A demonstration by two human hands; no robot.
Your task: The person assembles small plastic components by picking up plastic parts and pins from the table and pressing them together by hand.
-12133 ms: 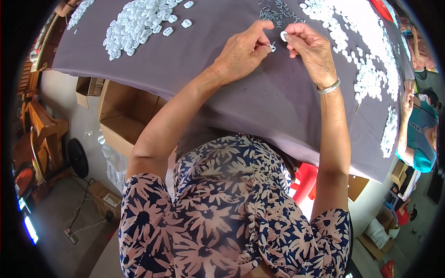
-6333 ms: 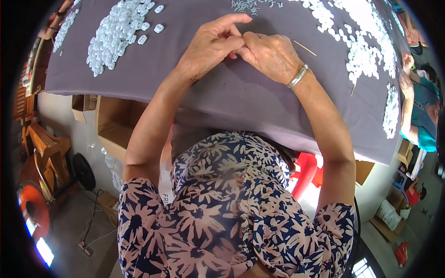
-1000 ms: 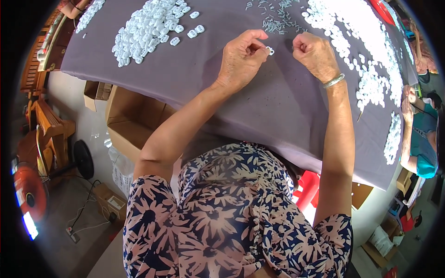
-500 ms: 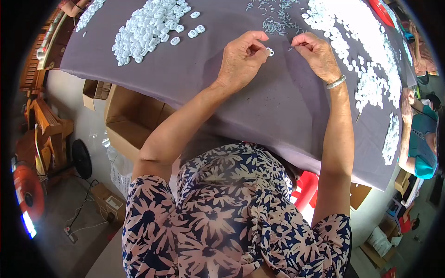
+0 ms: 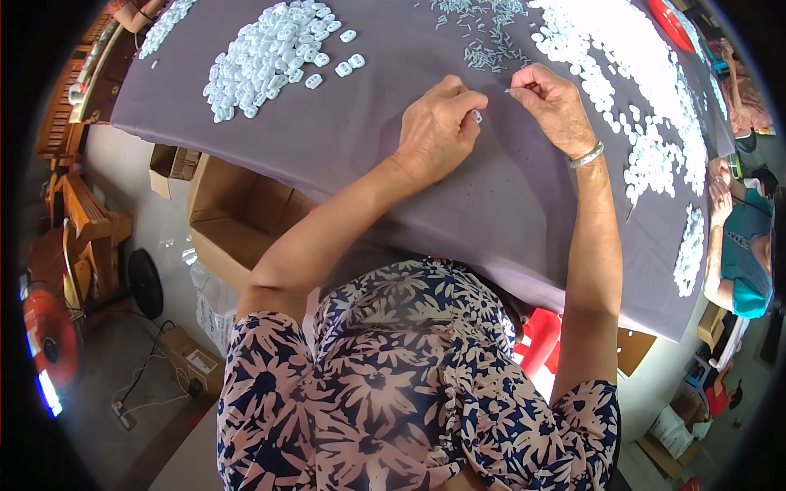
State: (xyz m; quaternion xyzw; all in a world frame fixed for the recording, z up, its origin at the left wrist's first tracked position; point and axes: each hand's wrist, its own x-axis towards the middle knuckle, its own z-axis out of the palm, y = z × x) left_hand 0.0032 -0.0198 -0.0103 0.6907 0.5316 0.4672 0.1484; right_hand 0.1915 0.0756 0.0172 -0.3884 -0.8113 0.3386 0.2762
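Note:
Over the cloth-covered table, my left hand [image 5: 440, 129] is closed with its back turned up. A small white plastic piece [image 5: 478, 117] shows at its fingertips, mostly hidden by the fingers. Just to the right, my right hand [image 5: 555, 106] pinches a tiny grey pin [image 5: 511, 91] between thumb and forefinger. The two hands are close but apart. Beyond them lies a scatter of similar grey pins [image 5: 487, 57]. A heap of white oval pieces with holes [image 5: 266, 65] rests to the left, and many small white pieces [image 5: 655, 151] spread along the right.
An open cardboard box [image 5: 221, 233] stands below the table's left edge. A red tray [image 5: 671, 23] sits at the far right. Another person in a teal top [image 5: 749, 237] works at the right side; a further arm [image 5: 127, 15] reaches in at the far left. A fan [image 5: 145, 282] stands on the floor.
My left hand has rolled over and come slightly nearer, covering more of the white piece. My right hand has turned a little, its pinched pin now pointing toward the left hand.

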